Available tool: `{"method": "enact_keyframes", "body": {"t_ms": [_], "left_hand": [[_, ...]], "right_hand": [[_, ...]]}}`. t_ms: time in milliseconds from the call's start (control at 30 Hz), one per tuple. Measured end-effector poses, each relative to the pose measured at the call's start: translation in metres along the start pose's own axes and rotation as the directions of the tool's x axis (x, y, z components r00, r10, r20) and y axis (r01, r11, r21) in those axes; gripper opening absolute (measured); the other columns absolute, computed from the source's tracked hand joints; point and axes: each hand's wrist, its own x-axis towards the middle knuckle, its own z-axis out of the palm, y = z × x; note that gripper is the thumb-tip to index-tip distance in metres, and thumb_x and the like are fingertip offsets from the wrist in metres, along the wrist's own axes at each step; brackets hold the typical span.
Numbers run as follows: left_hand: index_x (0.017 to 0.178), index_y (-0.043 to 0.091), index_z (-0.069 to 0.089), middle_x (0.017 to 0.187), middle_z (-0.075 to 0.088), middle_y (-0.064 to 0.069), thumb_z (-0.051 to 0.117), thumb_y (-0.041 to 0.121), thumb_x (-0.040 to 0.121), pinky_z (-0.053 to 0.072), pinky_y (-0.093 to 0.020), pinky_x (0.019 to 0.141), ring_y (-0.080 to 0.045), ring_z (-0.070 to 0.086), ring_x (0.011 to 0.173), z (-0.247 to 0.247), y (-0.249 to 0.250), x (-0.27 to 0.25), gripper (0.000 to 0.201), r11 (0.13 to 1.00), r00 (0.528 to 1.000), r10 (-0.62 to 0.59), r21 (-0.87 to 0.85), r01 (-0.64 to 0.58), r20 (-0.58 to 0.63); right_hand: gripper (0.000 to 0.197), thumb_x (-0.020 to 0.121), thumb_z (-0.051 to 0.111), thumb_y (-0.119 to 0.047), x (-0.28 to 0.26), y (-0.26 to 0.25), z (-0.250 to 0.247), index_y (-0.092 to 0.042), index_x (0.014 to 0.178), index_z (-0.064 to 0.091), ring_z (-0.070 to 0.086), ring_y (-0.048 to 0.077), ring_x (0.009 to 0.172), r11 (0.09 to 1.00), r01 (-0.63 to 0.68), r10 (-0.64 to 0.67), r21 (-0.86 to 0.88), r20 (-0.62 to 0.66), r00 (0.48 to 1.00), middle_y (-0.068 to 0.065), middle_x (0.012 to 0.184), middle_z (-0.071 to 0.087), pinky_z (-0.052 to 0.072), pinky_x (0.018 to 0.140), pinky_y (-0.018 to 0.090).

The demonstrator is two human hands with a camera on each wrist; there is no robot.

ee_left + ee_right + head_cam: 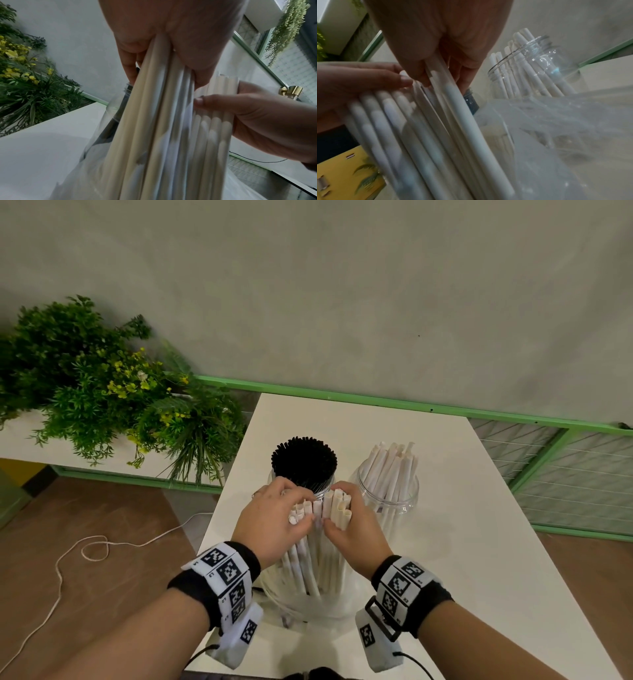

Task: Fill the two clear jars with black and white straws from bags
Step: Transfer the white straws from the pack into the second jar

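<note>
Two clear jars stand at the middle of the white table (479,525). The left jar (327,489) is packed with black straws (304,457); the right jar (394,494) holds several white straws (390,463). In front of them a bundle of white straws (320,546) stands upright in a clear plastic bag (308,604). My left hand (274,518) grips the left part of the bundle near its top, my right hand (352,525) grips the right part. The wrist views show the white straws (163,121) (436,128) under curled fingers and the bag (556,135) crumpled beside them.
A green plant (102,392) with yellow flowers sits on a low ledge left of the table. A green metal railing (548,446) runs behind and to the right. A white cord (85,553) lies on the brown floor at the left.
</note>
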Motion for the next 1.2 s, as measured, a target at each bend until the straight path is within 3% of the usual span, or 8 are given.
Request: {"method": "enact_keyframes", "body": {"t_ms": [133, 300, 467, 533, 600, 767, 933, 1200], "left_hand": [[0.117, 0.040, 0.060, 0.110, 0.048, 0.012, 0.035, 0.063, 0.077, 0.048, -0.035, 0.084, -0.014, 0.051, 0.101, 0.002, 0.002, -0.002, 0.052, 1.000, 0.999, 0.025, 0.016, -0.026, 0.026], [0.111, 0.042, 0.060, 0.109, 0.047, 0.012, 0.033, 0.066, 0.077, 0.047, -0.034, 0.084, -0.014, 0.049, 0.102, 0.002, 0.004, -0.003, 0.049, 0.999, 1.000, 0.017, 0.035, -0.018, 0.024], [0.105, 0.043, 0.060, 0.107, 0.047, 0.010, 0.035, 0.063, 0.080, 0.044, -0.031, 0.081, -0.015, 0.050, 0.099, 0.004, 0.004, -0.004, 0.041, 0.999, 0.999, 0.031, 0.039, -0.031, 0.015], [0.106, 0.043, 0.060, 0.108, 0.047, 0.010, 0.035, 0.062, 0.080, 0.044, -0.031, 0.080, -0.015, 0.050, 0.098, 0.005, 0.005, -0.004, 0.040, 0.998, 0.999, 0.040, 0.048, -0.041, 0.022], [0.106, 0.042, 0.060, 0.108, 0.048, 0.009, 0.035, 0.062, 0.080, 0.045, -0.032, 0.081, -0.016, 0.051, 0.098, 0.005, 0.006, -0.004, 0.041, 0.998, 0.999, 0.040, 0.053, -0.042, 0.026], [0.105, 0.042, 0.060, 0.108, 0.048, 0.009, 0.035, 0.063, 0.079, 0.042, -0.031, 0.082, -0.017, 0.050, 0.098, 0.004, 0.004, -0.005, 0.042, 0.998, 0.999, 0.036, 0.049, -0.037, 0.029], [0.104, 0.043, 0.060, 0.107, 0.047, 0.010, 0.036, 0.062, 0.080, 0.042, -0.030, 0.083, -0.016, 0.051, 0.097, 0.004, 0.002, -0.003, 0.039, 0.999, 0.999, 0.032, 0.042, -0.033, 0.033], [0.104, 0.041, 0.061, 0.108, 0.046, 0.009, 0.049, 0.053, 0.083, 0.041, -0.030, 0.087, -0.016, 0.051, 0.098, 0.006, 0.004, 0.006, 0.026, 0.998, 0.999, 0.016, 0.067, -0.018, 0.042]], "right_hand": [[0.045, 0.088, 0.062, -0.010, -0.004, 0.005, 0.009, -0.032, 0.121, 0.043, 0.064, 0.004, 0.083, 1.000, -0.015, 0.016, -0.014, 0.012, 1.000, -0.004, 0.095, 0.066, 0.051, 0.069, 0.019], [0.047, 0.087, 0.062, -0.010, -0.006, 0.008, 0.012, -0.031, 0.124, 0.042, 0.065, 0.007, 0.087, 1.000, -0.028, 0.028, -0.009, -0.016, 0.999, -0.005, 0.099, 0.065, 0.054, 0.074, 0.028], [0.063, 0.093, 0.055, -0.006, -0.002, -0.006, 0.007, -0.046, 0.132, 0.027, 0.040, -0.016, 0.120, 0.999, 0.032, -0.036, -0.033, -0.104, 0.994, -0.024, 0.129, 0.044, 0.031, 0.095, 0.001], [0.062, 0.093, 0.050, 0.002, 0.005, -0.011, 0.002, -0.041, 0.133, 0.030, 0.033, -0.021, 0.123, 0.992, 0.101, -0.110, -0.069, -0.127, 0.986, -0.018, 0.135, 0.042, 0.024, 0.098, -0.001], [0.059, 0.091, 0.048, 0.007, 0.012, -0.011, -0.001, -0.035, 0.131, 0.037, 0.039, -0.014, 0.123, 0.991, 0.111, -0.122, -0.079, -0.152, 0.981, -0.007, 0.134, 0.048, 0.030, 0.101, 0.006], [0.058, 0.090, 0.044, 0.006, 0.020, -0.018, -0.011, -0.041, 0.124, 0.043, 0.058, 0.016, 0.116, 0.998, 0.066, -0.067, -0.010, -0.176, 0.982, -0.004, 0.119, 0.055, 0.045, 0.102, 0.045], [0.053, 0.094, 0.043, 0.007, 0.031, -0.046, -0.040, -0.041, 0.116, 0.043, 0.068, 0.009, 0.094, 0.988, 0.116, -0.096, 0.099, -0.186, 0.978, -0.002, 0.107, 0.053, 0.049, 0.096, 0.046], [0.046, 0.095, 0.043, 0.008, 0.064, -0.076, -0.109, -0.031, 0.119, 0.040, 0.069, 0.015, 0.091, 0.960, 0.257, -0.202, 0.109, -0.361, 0.910, 0.000, 0.100, 0.053, 0.053, 0.090, 0.039]]}}
